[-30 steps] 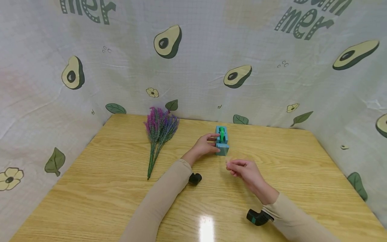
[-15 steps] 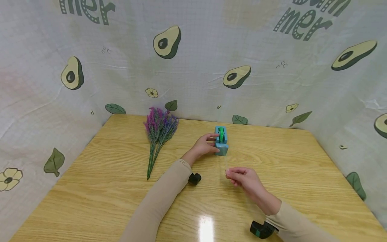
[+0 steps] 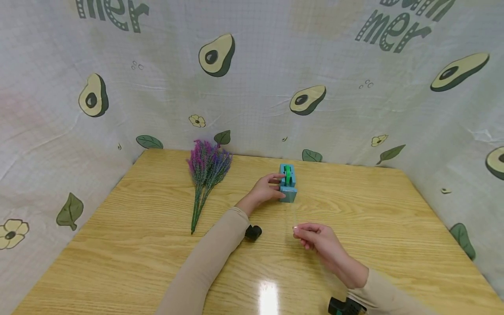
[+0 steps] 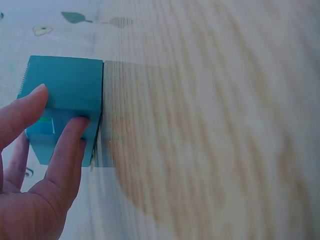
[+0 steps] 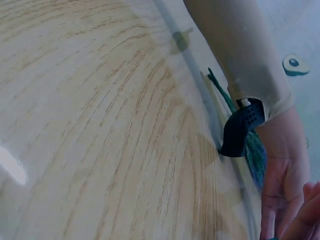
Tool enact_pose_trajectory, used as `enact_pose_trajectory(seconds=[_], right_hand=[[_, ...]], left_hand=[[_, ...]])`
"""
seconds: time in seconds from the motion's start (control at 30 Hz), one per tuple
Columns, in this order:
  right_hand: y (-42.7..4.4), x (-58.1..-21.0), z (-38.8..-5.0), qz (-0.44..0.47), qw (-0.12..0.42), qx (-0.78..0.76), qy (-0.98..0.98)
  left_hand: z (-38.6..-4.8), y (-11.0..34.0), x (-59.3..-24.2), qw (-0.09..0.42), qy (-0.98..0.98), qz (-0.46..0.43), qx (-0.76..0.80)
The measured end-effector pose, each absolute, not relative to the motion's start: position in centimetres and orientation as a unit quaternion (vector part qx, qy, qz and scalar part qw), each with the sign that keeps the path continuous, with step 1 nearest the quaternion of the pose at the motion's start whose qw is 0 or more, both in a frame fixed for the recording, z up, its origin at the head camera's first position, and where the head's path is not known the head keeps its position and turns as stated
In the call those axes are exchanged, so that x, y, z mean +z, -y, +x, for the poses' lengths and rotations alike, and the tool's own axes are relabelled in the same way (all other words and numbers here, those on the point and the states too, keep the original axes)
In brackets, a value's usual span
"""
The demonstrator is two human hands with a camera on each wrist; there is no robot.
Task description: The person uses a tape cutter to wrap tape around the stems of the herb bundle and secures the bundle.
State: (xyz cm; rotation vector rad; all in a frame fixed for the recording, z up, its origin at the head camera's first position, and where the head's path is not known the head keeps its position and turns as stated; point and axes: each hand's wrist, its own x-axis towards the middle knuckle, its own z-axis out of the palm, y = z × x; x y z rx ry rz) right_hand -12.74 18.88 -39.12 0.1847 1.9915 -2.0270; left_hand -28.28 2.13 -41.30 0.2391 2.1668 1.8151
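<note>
A blue tape dispenser [image 3: 288, 195] with a green tape roll [image 3: 288, 174] sits toward the back of the table. My left hand [image 3: 266, 189] holds it from the left side; in the left wrist view, fingertips and thumb rest against the dispenser [image 4: 75, 82]. Nearer to me, my right hand [image 3: 320, 243] pinches the end of a clear tape strip [image 3: 294, 214] between thumb and index finger. The strip runs from the dispenser's front to those fingertips and is faint. In the right wrist view, part of the right fingers [image 5: 305, 220] shows at the lower right corner.
A bunch of purple and pink artificial lavender [image 3: 206, 175] lies left of the left arm, stems toward me. The wooden table [image 3: 130, 245] meets an avocado-print cloth [image 3: 252, 100] at the back. Black wrist cameras sit under both sleeves.
My right hand has moved toward me, away from the dispenser, and the tape strip between them is longer. The left hand and the dispenser stay in place.
</note>
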Motion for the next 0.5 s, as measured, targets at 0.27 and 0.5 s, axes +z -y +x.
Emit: enact_pose_trajectory(seconds=[0.27,0.5], right_hand=[[-18.9,-39.6,-12.7,0.056,0.146,-0.714,-0.682],[-18.9,-39.7,-12.7,0.057,0.142,-0.721,-0.676]], left_hand=[[-28.4,-2.0,-41.6,0.152,-0.752,0.087,0.636],[-27.7,0.4,-41.0,0.118,-0.761,0.124,0.626]])
